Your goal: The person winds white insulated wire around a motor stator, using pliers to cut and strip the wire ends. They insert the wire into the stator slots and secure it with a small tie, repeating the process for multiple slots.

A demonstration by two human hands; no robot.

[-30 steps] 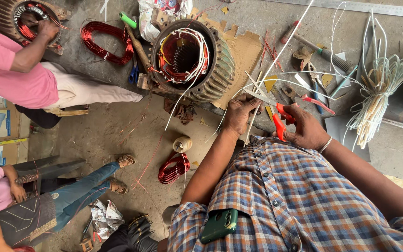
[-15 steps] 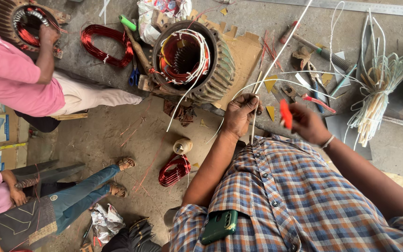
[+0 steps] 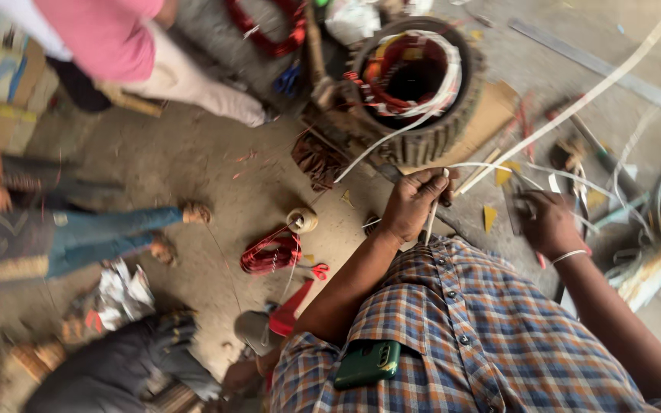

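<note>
My left hand is closed around a few thin white insulation strips that run up toward the motor stator. The stator lies on cardboard, with copper and red windings and white strips in its bore. My right hand, with a bangle at the wrist, rests fingers down among strips and yellow paper scraps on the floor. It is blurred; a sliver of red shows under it, and what it grips is unclear.
A thread spool, a red wire coil and small red scissors lie left of my arm. A bundle of white strips is at right. A person in pink and another's jeans-clad legs are at left.
The view has swung and drawn closer. My left hand has come down with the strips in its fist. My right hand has dropped toward the floor, and the red handle it held has gone out of sight.
</note>
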